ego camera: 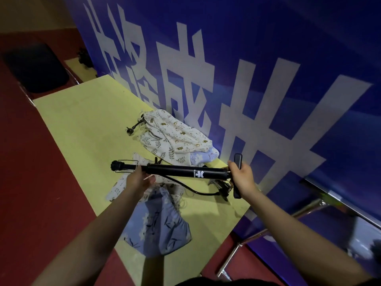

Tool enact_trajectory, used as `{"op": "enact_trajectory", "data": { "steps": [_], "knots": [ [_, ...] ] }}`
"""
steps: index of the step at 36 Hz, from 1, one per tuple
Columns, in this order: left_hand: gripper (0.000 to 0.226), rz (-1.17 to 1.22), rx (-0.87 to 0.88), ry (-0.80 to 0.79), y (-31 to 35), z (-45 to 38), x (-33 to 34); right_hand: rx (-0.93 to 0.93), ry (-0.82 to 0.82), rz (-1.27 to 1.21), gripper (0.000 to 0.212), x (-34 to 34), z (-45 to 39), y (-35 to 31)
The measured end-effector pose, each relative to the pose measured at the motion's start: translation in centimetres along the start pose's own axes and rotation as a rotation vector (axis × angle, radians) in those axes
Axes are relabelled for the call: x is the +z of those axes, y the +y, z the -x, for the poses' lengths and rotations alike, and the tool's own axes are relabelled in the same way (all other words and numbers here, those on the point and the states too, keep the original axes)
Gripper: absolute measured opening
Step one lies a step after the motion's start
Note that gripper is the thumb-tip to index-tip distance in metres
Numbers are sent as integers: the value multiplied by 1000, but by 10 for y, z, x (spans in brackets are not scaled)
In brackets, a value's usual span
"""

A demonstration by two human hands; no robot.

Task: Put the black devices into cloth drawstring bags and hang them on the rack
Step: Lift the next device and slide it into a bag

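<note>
A long black pump-like device is held level above the yellow-green table. My left hand grips its shaft near the thin left end. My right hand grips the black T-handle at its right end. A black hose hangs from the device down to the table. Below my left hand lies a blue drawstring bag with a leaf print. Further back lies a heap of white printed cloth bags, with a small black part sticking out at its left.
A blue banner with large white characters stands along the table's far edge. A chrome metal frame stands at the lower right on the red floor. A dark chair is at the upper left.
</note>
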State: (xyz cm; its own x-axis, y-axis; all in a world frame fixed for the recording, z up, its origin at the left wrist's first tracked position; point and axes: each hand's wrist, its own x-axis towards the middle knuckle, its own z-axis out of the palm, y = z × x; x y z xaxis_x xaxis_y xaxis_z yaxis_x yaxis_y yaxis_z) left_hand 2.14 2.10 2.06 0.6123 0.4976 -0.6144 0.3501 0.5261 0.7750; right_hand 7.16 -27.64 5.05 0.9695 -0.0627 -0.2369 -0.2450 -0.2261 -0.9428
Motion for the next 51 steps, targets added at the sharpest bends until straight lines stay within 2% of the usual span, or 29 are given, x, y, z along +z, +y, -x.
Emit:
{"op": "enact_trajectory", "data": {
  "steps": [4, 8, 13, 18, 21, 24, 26, 29, 34, 51],
  "knots": [
    [55, -56, 3, 147, 6, -3, -8, -15, 2, 8, 20, 2, -1, -1],
    [58, -39, 66, 275, 12, -9, -28, 44, -13, -30, 19, -6, -1, 3],
    [44, 87, 147, 272, 28, -12, -41, 83, 3, -71, 23, -19, -2, 8],
    [18, -108, 340, 293, 27, -22, -45, 114, -21, -101, 17, -23, -2, 11],
    [24, -240, 453, 330, 25, -22, -44, 126, -41, -98, 17, -24, 0, 9],
    [53, -229, 451, 231, 31, -20, -40, 147, -58, -82, 16, -26, 0, 8],
    [62, -254, 468, 133, 34, -18, -35, 150, -70, -68, 15, -27, 0, 7],
    [50, -287, 467, 113, 37, -20, -33, 159, -70, -53, 13, -30, 1, 5],
    [40, -222, 307, 221, 45, -21, -29, 171, -49, -29, 17, -34, 3, 6],
    [32, -269, 362, 160, 34, 13, 6, 182, -68, -161, 19, 13, 20, -9]
  ]
}}
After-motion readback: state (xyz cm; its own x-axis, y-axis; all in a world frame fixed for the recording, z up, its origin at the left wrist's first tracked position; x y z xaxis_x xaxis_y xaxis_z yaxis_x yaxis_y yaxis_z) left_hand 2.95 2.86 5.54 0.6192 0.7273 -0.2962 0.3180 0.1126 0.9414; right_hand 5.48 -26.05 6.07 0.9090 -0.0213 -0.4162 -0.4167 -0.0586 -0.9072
